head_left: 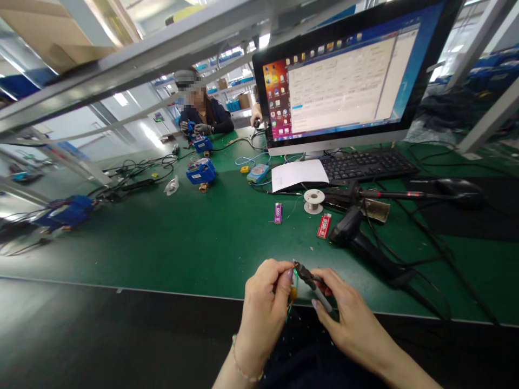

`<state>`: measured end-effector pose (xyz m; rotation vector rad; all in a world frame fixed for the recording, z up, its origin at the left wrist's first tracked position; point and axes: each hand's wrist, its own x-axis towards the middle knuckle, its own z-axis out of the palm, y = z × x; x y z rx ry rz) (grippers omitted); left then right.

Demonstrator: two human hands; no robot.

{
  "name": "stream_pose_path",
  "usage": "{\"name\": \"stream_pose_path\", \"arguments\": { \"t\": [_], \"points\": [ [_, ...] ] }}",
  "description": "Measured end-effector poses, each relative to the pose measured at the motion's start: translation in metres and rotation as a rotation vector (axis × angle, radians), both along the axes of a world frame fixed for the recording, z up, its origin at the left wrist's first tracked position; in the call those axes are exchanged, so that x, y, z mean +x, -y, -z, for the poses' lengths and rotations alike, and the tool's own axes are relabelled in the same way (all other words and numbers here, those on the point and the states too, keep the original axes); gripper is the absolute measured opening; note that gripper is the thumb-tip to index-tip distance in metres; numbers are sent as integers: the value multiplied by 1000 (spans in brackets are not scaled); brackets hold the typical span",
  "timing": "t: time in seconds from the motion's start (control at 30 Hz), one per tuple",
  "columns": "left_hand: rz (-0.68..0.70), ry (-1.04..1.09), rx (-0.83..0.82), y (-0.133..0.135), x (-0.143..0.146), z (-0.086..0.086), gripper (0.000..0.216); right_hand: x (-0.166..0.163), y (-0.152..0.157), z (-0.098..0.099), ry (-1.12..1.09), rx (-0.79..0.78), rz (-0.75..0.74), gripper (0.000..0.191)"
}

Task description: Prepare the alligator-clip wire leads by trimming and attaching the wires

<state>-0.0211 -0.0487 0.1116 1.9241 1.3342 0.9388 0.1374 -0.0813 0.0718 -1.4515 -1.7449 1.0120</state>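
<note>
My left hand [263, 302] pinches thin green wires [295, 280] between thumb and fingertips. A small yellow piece [293, 294] shows beside the thumb, partly covered by it. In my right hand [346, 305] is a pair of pliers [306, 274], its dark jaws pointing up and left and its handles in my fingers. The jaw tips meet the wire ends at my left fingertips; whether they are closed on them I cannot make out. Both hands are over the front edge of the green table [162, 232].
Beyond my hands lie a purple box [278, 213], a red box [324, 226], a wire spool [314, 201] and a barcode scanner [360, 243]. Behind stand a keyboard [365, 165] and monitor [344, 81]. Blue devices [201, 170] sit left; a co-worker [206, 116] sits opposite.
</note>
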Motion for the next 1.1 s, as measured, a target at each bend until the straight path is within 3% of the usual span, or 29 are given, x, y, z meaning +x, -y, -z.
{"name": "stream_pose_path", "arguments": {
  "t": [0.6,0.73,0.87,0.93,1.0,1.1],
  "points": [
    [15,-88,56,-4,-3,5,19,6,-4,-2,126,6,9,18],
    [-101,-164,230,-5,1,11,17,4,-4,0,160,-39,7,11],
    [-248,-395,373,-5,6,17,17,-2,-5,5,160,-79,-3,10],
    [-232,-454,292,-5,7,19,19,-7,-5,8,154,-104,0,9],
    [-193,-377,107,-7,7,22,20,-11,-5,10,141,-138,6,9],
    [-75,12,-317,-14,2,26,24,-15,-5,12,86,-189,31,9]
  ]
}}
